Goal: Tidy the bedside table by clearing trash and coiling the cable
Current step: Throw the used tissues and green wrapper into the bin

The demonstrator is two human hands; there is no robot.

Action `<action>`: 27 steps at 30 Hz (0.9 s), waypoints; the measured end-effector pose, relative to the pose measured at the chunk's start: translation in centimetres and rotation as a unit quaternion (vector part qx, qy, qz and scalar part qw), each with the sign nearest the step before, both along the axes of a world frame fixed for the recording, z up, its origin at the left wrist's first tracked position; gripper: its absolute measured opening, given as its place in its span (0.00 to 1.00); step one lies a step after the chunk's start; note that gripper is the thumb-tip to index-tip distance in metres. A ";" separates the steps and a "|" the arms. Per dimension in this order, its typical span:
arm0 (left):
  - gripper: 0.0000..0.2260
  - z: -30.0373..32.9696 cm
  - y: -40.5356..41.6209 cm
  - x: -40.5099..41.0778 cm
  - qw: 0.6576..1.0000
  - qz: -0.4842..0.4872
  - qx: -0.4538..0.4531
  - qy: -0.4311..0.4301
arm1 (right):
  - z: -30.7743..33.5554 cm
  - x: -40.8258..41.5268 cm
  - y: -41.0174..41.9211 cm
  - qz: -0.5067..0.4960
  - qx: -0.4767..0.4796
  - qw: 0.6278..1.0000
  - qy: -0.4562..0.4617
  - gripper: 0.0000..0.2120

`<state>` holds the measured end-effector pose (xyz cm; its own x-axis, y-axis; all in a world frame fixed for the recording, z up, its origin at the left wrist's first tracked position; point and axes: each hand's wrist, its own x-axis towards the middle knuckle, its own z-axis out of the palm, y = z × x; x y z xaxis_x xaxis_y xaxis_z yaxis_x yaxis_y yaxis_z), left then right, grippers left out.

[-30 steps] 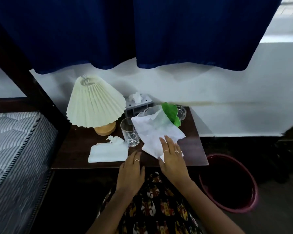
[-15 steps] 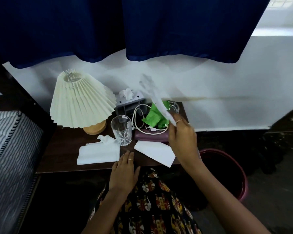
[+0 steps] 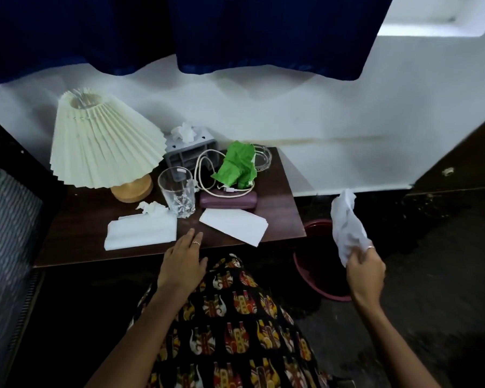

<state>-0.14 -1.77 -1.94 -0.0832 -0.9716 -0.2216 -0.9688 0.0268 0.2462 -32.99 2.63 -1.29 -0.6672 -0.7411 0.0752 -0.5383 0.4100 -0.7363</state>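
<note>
The white paper in your right hand is light and limp; it crumples easily, so a loose pinch at its lower end is enough, and I judge it will flutter rather than drop straight once released. Your right hand is closed around that lower end, with the paper standing up from your fingers, off the right edge of the bedside table and above the red bin on the floor.

Your left hand lies flat and open, fingers together, at the near edge of the table, holding nothing; whether it presses on the wood I cannot tell.

Still on the table: a crumpled green paper at the far right, soft and springy, best gathered in a whole-hand grab. It rests on the white cable, which loops loosely over a purple case. The cable looks thin and pliant; take it near the plug end. A folded white sheet lies near the front, and a drinking glass, fragile and probably easy to tip, stands just left of the cable.
</note>
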 end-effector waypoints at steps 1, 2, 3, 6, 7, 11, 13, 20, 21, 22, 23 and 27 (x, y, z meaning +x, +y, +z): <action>0.28 -0.1 -0.1 0.1 1.000 -0.001 0.001 -0.004 | -0.9 -0.6 0.1 0.003 0.032 0.999 -0.001 0.14; 0.29 -0.2 -0.2 0.1 1.000 -0.002 0.004 -0.008 | -1.6 -1.2 0.1 0.008 0.069 0.998 -0.002 0.16; 0.30 -0.4 -0.3 0.2 1.000 -0.002 0.005 -0.012 | -2.3 -1.8 -0.1 0.016 0.099 0.995 -0.001 0.16; 0.32 -0.6 -0.6 0.2 1.000 0.003 0.008 -0.025 | -4.1 -3.1 -1.2 0.054 0.169 0.984 -0.006 0.19; 0.32 -0.7 -0.7 0.2 1.000 0.005 0.010 -0.027 | -4.6 -3.4 -1.6 0.068 0.188 0.980 -0.001 0.20; 0.32 -1.0 -1.2 0.1 0.999 0.023 0.014 -0.043 | -6.0 -4.2 -3.0 0.085 0.238 0.967 -0.006 0.17; 0.31 -1.1 -1.4 0.0 0.998 0.031 0.010 -0.057 | -6.7 -4.5 -3.7 0.086 0.252 0.964 -0.012 0.18; 0.30 -0.8 -1.8 -0.6 0.996 0.025 -0.004 -0.091 | -8.6 -4.3 -5.5 0.116 0.298 0.947 -0.037 0.13; 0.30 -0.8 -1.8 -0.7 0.995 0.023 -0.003 -0.095 | -8.6 -4.1 -5.6 0.117 0.292 0.948 -0.042 0.13; 0.29 -0.7 -1.8 -0.8 0.995 0.022 -0.002 -0.097 | -8.7 -3.9 -5.8 0.117 0.283 0.951 -0.045 0.12; 0.29 -0.7 -1.8 -0.8 0.995 0.021 0.000 -0.097 | -8.5 -3.6 -5.9 0.118 0.272 0.954 -0.043 0.12; 0.30 -0.5 -1.7 -0.8 0.996 0.021 0.009 -0.087 | -6.7 -2.2 -6.7 0.123 0.204 0.970 -0.047 0.10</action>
<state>-0.91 -3.51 -2.41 -0.0010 -0.9690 -0.2469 -0.9971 -0.0179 0.0742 -35.16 -4.03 -8.03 -0.4568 -0.8337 -0.3102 -0.5953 0.5456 -0.5899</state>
